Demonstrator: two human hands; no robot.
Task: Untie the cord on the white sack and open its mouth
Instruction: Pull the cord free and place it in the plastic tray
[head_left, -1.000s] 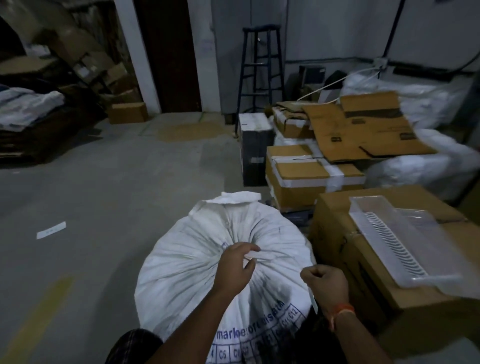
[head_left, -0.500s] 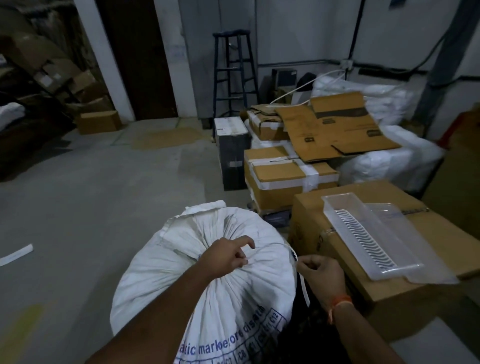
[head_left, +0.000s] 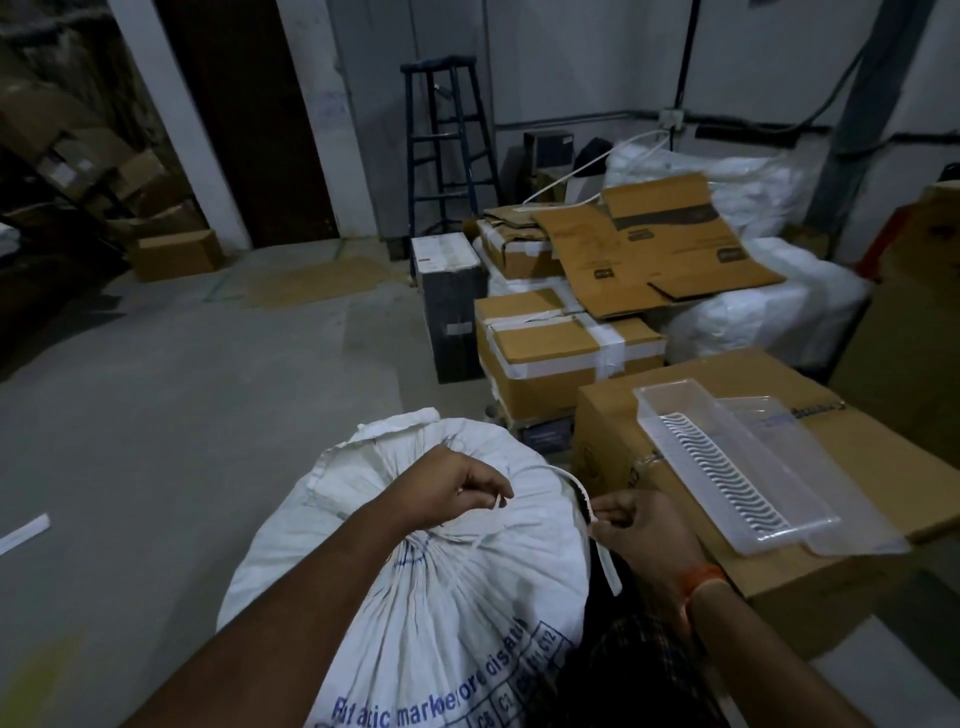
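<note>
Far to your left a white strip (head_left: 23, 533) lies on the concrete floor (head_left: 208, 415). In front of you stands the white sack (head_left: 363, 597), its mouth gathered into pleats and blue print along its lower side. Your left hand (head_left: 457, 486) rests on the gathered top, fingers curled, pinching a short end of the cord (head_left: 582, 491). From there the cord arcs across the top of the sack to your right hand (head_left: 641, 525), which pinches it at the sack's right edge; a loose tail hangs down below your fingers. An orange band (head_left: 704, 579) circles that wrist. Just to the right, a clear plastic tray (head_left: 727, 467) lies on a cardboard box (head_left: 857, 493).
</note>
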